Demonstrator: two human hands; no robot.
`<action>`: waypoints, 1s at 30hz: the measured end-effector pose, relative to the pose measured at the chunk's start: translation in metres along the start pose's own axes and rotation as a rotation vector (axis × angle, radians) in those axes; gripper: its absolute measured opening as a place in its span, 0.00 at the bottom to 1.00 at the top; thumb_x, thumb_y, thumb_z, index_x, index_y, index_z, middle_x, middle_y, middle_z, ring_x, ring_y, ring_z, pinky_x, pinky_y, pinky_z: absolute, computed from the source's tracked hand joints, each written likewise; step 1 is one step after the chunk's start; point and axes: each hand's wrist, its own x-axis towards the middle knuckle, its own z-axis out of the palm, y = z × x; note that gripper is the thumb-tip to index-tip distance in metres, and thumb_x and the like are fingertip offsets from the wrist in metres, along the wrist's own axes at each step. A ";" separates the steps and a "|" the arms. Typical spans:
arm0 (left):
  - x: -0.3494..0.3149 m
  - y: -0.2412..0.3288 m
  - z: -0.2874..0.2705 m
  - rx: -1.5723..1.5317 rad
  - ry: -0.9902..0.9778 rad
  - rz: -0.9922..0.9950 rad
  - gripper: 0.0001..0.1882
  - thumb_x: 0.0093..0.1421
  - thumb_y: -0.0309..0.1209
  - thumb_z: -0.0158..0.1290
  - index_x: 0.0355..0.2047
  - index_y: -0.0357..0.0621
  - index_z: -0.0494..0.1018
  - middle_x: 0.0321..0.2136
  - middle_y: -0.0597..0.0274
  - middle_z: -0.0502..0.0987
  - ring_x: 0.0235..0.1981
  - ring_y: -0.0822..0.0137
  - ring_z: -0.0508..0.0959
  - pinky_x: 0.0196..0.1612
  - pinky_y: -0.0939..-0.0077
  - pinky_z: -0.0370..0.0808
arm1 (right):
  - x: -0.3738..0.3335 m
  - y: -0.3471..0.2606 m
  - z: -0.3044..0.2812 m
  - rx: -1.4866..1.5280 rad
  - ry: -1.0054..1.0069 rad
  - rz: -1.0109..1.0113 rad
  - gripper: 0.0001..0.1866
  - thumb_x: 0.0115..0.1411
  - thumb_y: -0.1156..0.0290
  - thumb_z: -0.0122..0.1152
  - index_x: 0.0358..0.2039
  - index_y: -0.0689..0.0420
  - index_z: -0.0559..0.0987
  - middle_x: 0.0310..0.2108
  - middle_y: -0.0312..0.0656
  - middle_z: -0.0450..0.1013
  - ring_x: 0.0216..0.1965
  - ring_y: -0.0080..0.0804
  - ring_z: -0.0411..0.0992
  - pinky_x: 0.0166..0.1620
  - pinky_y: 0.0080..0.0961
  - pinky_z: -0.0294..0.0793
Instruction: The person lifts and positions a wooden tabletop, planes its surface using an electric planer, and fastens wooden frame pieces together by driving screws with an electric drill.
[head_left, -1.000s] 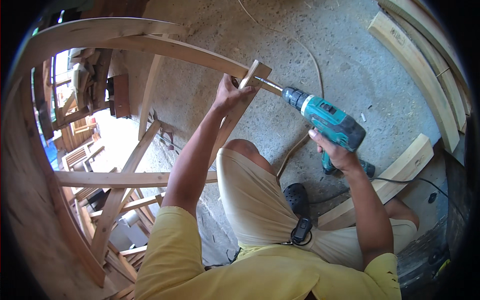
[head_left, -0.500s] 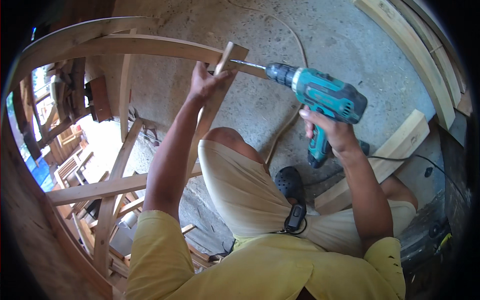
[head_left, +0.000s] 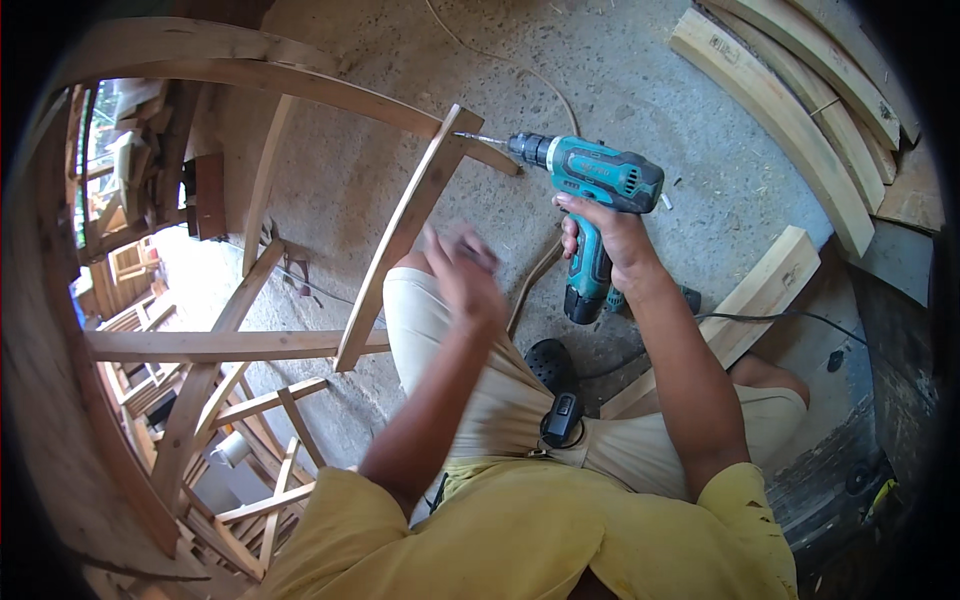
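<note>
The right hand is wrapped around the grip of a teal cordless drill, whose bit meets the top end of a slanted wooden slat on the curved frame. The left hand hangs blurred just beside the slat, holding nothing, fingers seemingly loose

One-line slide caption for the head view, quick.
Right hand aims a teal cordless drill at a wooden slat on a curved frame; blurred left hand is off it.

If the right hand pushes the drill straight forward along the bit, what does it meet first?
The right hand aims the teal drill left; its bit tip already seems to touch the slanted wooden slat, so that comes first.
</note>
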 end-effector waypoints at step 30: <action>-0.046 -0.058 -0.029 0.003 -0.044 -0.553 0.19 0.66 0.48 0.45 0.44 0.47 0.70 0.33 0.65 0.72 0.35 0.68 0.72 0.39 0.68 0.69 | -0.007 0.015 0.013 -0.054 0.040 -0.064 0.09 0.58 0.67 0.66 0.36 0.57 0.77 0.19 0.34 0.70 0.17 0.21 0.70 0.23 0.21 0.71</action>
